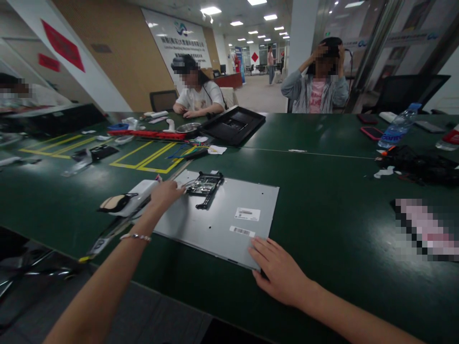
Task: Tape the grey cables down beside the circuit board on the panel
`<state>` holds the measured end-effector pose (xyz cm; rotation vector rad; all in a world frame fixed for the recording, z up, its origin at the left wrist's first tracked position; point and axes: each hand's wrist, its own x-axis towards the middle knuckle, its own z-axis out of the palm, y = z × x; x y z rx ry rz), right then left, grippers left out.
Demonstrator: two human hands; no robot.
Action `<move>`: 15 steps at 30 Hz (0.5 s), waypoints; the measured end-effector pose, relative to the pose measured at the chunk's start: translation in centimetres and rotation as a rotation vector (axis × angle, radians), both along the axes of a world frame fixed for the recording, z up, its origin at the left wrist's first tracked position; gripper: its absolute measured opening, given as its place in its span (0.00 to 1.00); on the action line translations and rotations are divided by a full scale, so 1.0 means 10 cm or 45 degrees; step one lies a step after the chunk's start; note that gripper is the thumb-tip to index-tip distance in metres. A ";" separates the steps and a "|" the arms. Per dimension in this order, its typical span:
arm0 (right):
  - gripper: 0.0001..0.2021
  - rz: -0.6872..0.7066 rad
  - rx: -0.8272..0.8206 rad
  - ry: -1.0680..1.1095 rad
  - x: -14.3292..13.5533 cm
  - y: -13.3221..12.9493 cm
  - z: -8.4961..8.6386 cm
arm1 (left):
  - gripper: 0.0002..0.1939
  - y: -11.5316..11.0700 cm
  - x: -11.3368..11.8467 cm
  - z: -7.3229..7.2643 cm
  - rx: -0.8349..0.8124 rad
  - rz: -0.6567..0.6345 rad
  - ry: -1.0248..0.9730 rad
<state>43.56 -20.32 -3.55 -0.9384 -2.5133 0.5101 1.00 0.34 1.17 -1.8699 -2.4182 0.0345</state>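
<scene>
A flat silver metal panel (pixel 229 200) with two white labels lies on the green table. A black bracket with a circuit board (pixel 205 185) sits on its far left part. My left hand (pixel 167 195) is at the panel's left side, fingers closed by thin wires beside the board; what they pinch is too small to make out. My right hand (pixel 276 270) lies with fingers spread on the panel's near right corner, the thumb at its edge. A white device (pixel 138 196) with a beige and black item is left of my left hand.
Across the green table (pixel 322 191) are a black monitor frame (pixel 234 125), a red strip (pixel 147 134), coloured wires, a bottle (pixel 399 125) and a black bundle (pixel 421 165). Two people (pixel 199 91) sit opposite; another is at far left.
</scene>
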 end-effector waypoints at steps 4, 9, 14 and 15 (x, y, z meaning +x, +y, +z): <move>0.24 -0.004 0.009 0.007 0.00 0.01 0.01 | 0.18 0.01 -0.01 -0.01 -0.041 0.010 0.093; 0.24 -0.001 0.015 0.019 -0.01 0.01 0.02 | 0.09 0.12 -0.08 0.08 -0.134 -0.099 0.069; 0.24 -0.006 -0.004 0.013 -0.02 0.02 -0.01 | 0.04 0.17 -0.14 0.19 -0.110 -0.132 -0.036; 0.24 -0.004 -0.006 0.010 -0.03 0.02 -0.01 | 0.05 0.18 -0.14 0.22 -0.063 -0.125 -0.062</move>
